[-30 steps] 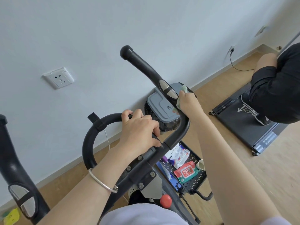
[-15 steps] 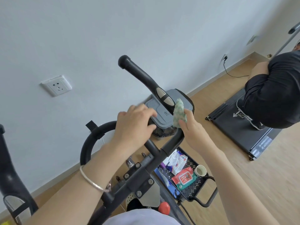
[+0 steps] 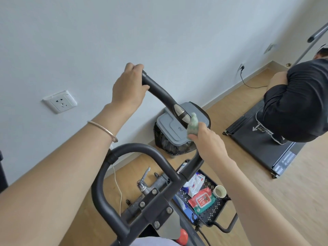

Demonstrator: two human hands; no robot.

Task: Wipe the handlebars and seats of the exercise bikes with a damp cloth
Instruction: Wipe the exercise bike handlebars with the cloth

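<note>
A black exercise-bike handlebar [image 3: 160, 94] rises from the lower middle toward the wall, with a silver pulse sensor [image 3: 181, 113] on its right grip. My left hand [image 3: 130, 87] grips the top end of that grip. My right hand [image 3: 211, 142] pinches a small greenish damp cloth [image 3: 192, 126] and holds it against the bar just below the sensor. The looped centre bar [image 3: 134, 148] sits below my left wrist, which wears a thin bangle. No seat is in view.
A grey lidded bin [image 3: 174, 129] with a black liner stands by the wall behind the bar. A black mesh cart tray [image 3: 217, 204] below holds wipes packs and a cup. A person in black bends over a treadmill [image 3: 262, 148] at right. A wall socket [image 3: 60, 102] is at left.
My left hand left the looped centre bar and moved up to grip the top end of the right grip. My right hand with the cloth slid down off the sensor area.
</note>
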